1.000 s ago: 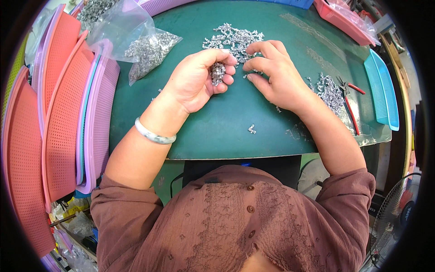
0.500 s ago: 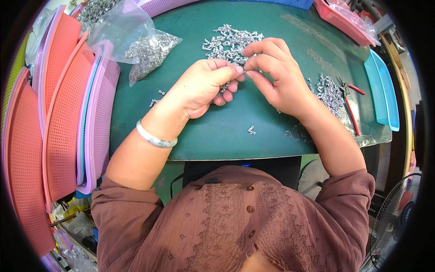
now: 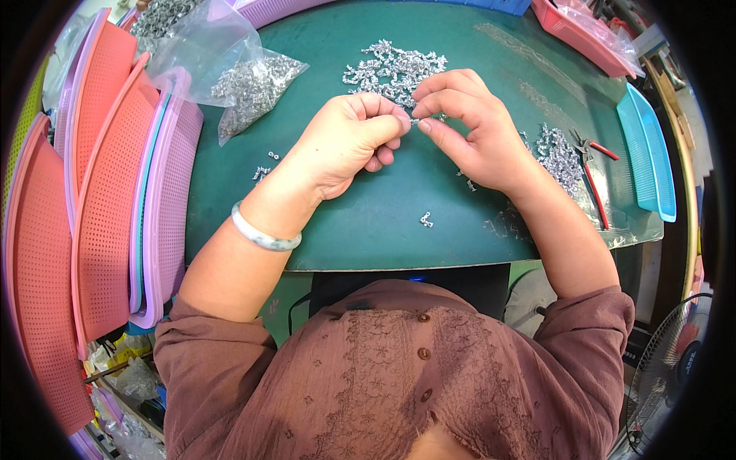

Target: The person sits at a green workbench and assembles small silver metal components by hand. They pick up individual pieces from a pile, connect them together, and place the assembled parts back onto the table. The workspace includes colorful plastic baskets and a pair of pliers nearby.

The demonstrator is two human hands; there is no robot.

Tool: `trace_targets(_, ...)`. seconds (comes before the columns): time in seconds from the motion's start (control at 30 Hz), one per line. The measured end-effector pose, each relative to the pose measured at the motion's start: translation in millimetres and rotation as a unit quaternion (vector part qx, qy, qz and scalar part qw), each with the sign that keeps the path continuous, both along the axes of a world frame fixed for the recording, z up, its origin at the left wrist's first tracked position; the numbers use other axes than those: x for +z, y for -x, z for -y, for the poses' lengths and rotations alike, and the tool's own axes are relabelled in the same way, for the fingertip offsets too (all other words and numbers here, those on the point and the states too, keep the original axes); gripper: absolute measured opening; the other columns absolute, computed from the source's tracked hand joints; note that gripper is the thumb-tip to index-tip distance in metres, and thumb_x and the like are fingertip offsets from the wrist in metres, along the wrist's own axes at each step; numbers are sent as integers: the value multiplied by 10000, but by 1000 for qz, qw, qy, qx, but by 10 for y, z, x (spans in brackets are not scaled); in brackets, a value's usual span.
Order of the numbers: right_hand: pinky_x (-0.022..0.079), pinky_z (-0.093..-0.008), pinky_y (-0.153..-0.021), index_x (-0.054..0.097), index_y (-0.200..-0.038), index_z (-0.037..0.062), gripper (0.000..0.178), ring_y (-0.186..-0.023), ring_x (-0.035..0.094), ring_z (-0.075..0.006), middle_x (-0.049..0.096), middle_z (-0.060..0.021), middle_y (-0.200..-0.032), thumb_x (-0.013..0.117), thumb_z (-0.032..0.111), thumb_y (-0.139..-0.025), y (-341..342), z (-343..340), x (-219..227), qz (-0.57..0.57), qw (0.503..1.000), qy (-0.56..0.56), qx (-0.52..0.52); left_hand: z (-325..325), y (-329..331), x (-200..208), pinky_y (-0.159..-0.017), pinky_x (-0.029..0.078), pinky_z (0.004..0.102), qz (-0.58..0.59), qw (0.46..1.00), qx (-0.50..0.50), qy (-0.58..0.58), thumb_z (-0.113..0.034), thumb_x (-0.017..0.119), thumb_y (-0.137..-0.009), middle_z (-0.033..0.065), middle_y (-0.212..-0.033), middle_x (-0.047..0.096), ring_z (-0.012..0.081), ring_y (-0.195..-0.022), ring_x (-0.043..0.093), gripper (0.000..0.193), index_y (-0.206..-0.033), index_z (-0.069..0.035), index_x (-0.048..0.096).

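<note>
Over the middle of the table, my left hand [image 3: 356,138] is closed, its thumb pressed against the curled index finger. My right hand [image 3: 474,126] meets it, thumb and index finger pinched around a tiny silvery metal part [image 3: 415,121]. One end of that part appears to run into the left fingertips; the exact shape is too small to tell. Just beyond the hands lies a loose pile of small silvery metal parts [image 3: 387,69]. A second pile of metal parts [image 3: 560,159] sits beside my right forearm. Whatever lies inside the left palm is hidden.
Red-handled pliers [image 3: 590,184] lie by the right pile on the green table [image 3: 345,234]. A blue basket [image 3: 644,153] stands at the right edge. Stacked pink and purple baskets [image 3: 107,199] rise at the left. A clear bag of metal parts [image 3: 257,88] rests at the far left.
My left hand has closed further, and the metal parts that showed in its palm are now out of sight. The right hand has shifted slightly, uncovering small parts on the table below it.
</note>
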State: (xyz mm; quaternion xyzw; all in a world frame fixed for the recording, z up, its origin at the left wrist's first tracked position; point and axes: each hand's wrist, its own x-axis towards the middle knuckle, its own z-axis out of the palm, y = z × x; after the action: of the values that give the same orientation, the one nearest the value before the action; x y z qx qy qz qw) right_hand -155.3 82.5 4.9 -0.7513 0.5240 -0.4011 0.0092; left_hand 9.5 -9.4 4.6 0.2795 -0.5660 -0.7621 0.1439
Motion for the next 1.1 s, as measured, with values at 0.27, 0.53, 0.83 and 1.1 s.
trace_targets(0.27, 423, -347, -768, 568, -780, 59, 105, -878, 508, -267, 571, -70, -902, 618, 26, -694, -18, 0, 7, 5, 1000, 12, 0, 7, 2, -9, -461, 366, 171, -14, 1000, -4, -9, -104, 596, -803, -10, -677, 540, 56, -545, 489, 97, -874, -43, 573)
trace_targets(0.53, 420, -348, -763, 561, -797, 48, 128, -869, 511, -277, 569, -79, -911, 622, 20, -688, -14, -25, 28, 0, 1000, 13, 11, 5, -3, 4, -474, 368, 184, -32, 995, -19, -91, -104, 593, -811, 2, -695, 535, 72, -564, 487, 91, -883, -65, 552)
trace_targets(0.83, 426, -345, -743, 566, -851, 48, 174, -868, 513, -272, 557, -91, -919, 610, -3, -691, -46, -57, 119, 35, 999, 35, -2, 78, -21, -24, -524, 443, 237, -125, 959, 3, -254, -124, 511, -810, 61, -772, 559, 160, -649, 533, 75, -844, -66, 543)
trace_targets(1.1, 427, -340, -728, 555, -806, 40, 114, -851, 509, -266, 555, -72, -896, 596, -8, -710, 17, -84, 85, 56, 997, 62, 2, 307, -163, 552, -475, 425, 176, -154, 966, 110, -177, -88, 542, -827, 77, -777, 547, 118, -625, 511, 86, -850, -7, 527)
